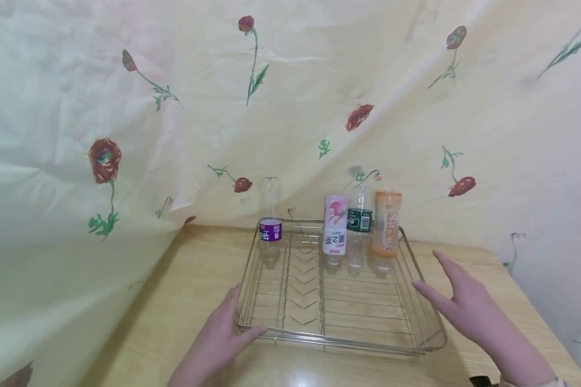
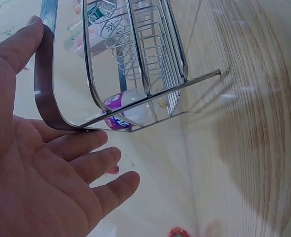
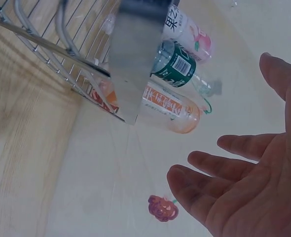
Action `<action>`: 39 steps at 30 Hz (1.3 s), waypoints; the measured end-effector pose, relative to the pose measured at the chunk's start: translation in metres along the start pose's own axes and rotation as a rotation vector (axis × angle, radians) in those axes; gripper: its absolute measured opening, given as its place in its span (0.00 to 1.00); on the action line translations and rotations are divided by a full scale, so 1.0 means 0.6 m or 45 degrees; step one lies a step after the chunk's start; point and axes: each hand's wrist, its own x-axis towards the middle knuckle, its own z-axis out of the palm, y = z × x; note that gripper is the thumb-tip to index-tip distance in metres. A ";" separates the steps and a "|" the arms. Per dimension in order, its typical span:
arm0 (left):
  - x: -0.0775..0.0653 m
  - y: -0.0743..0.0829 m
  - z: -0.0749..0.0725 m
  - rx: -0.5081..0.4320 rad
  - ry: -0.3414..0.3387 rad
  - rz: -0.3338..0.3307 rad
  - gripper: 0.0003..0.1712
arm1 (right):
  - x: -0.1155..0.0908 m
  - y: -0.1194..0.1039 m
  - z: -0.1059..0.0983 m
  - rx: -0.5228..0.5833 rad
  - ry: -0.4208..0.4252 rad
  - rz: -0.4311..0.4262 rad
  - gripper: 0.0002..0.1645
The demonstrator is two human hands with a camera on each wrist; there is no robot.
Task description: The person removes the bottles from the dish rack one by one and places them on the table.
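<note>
A silver wire rack (image 1: pixel 339 340) lies on the wooden table, its rim a flat metal band in both wrist views. My left hand (image 1: pixel 220 333) is at the rack's front left corner, thumb over the rim and fingers loosely extended along the outside. Off the right side, my right hand (image 1: pixel 469 301) is held with fingers spread and nothing in it. Along the rack's back stand a purple-labelled bottle (image 1: pixel 270 230) on the left, then a pink and white bottle (image 1: pixel 335 223), a green-labelled bottle (image 1: pixel 360 220) and an orange-labelled bottle (image 1: pixel 386 226) grouped on the right.
A pale cloth (image 1: pixel 290 129) printed with red flowers hangs behind the table and down its left side. The wooden tabletop (image 1: pixel 193 269) extends on both sides of the rack. A dark object (image 1: pixel 480 381) shows beside the right wrist at the bottom edge.
</note>
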 end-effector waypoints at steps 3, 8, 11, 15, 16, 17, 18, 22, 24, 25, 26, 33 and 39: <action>0.002 0.000 0.001 -0.009 -0.003 0.004 0.66 | 0.008 0.000 -0.004 -0.013 -0.015 0.005 0.55; 0.002 0.000 0.000 0.002 -0.013 -0.011 0.70 | 0.023 -0.004 -0.008 -0.025 -0.045 0.007 0.55; 0.003 0.000 0.000 0.006 -0.014 -0.018 0.71 | 0.033 -0.007 -0.011 -0.027 -0.051 0.005 0.55; 0.004 0.000 0.001 -0.004 -0.009 -0.001 0.70 | 0.043 -0.009 -0.016 -0.035 -0.057 0.010 0.56; 0.005 0.000 0.001 -0.009 -0.010 0.000 0.70 | 0.045 -0.009 -0.017 -0.035 -0.060 0.015 0.56; 0.005 -0.001 0.002 -0.015 -0.010 0.002 0.70 | 0.047 -0.011 -0.018 -0.037 -0.059 0.018 0.56; 0.005 -0.001 0.002 -0.023 -0.014 -0.001 0.71 | 0.049 -0.012 -0.019 -0.036 -0.059 0.023 0.56; 0.005 -0.002 0.004 -0.060 -0.029 -0.035 0.73 | 0.059 -0.019 -0.023 -0.026 -0.053 0.019 0.55; 0.005 -0.003 0.005 -0.082 -0.036 -0.051 0.73 | 0.065 -0.023 -0.024 -0.021 -0.056 0.017 0.55; 0.005 -0.003 0.005 -0.088 -0.037 -0.056 0.73 | 0.069 -0.024 -0.024 -0.017 -0.060 0.017 0.55; 0.006 -0.003 0.004 -0.093 -0.038 -0.062 0.73 | 0.073 -0.025 -0.025 -0.009 -0.067 0.021 0.55; 0.007 -0.005 0.006 -0.114 -0.034 -0.101 0.74 | 0.102 -0.027 -0.023 0.056 -0.110 0.086 0.56; 0.008 -0.006 0.011 -0.123 -0.026 -0.106 0.73 | 0.118 -0.022 -0.016 0.084 -0.125 0.115 0.58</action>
